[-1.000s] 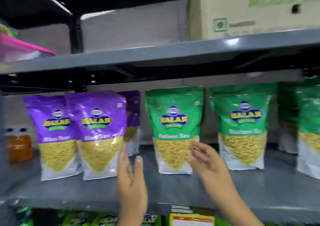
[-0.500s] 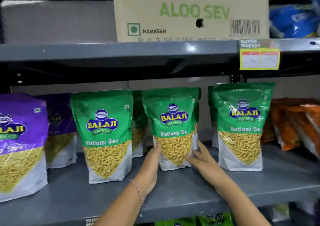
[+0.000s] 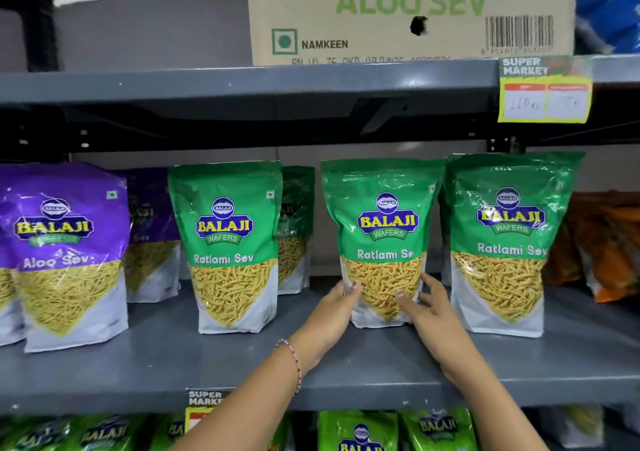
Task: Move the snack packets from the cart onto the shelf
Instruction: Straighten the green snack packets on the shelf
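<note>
Your grip is two-handed: left hand (image 3: 334,308) and right hand (image 3: 427,307) clasp the lower sides of the middle Ratlami Sev packet (image 3: 382,239), upright on the grey shelf (image 3: 173,364), just left of the rightmost green packet (image 3: 507,243). You seem to be seating it; next, release without tipping it. Both forearms reach up and forward.

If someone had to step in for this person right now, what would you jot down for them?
Left hand and right hand clasp the lower sides of the middle green Ratlami Sev packet, standing upright on the grey shelf.
Done: green packets stand either side of it, purple Aloo Sev packets further left.
Left: let go, fetch more. The cart is out of view, so the remaining count is unknown.
</note>
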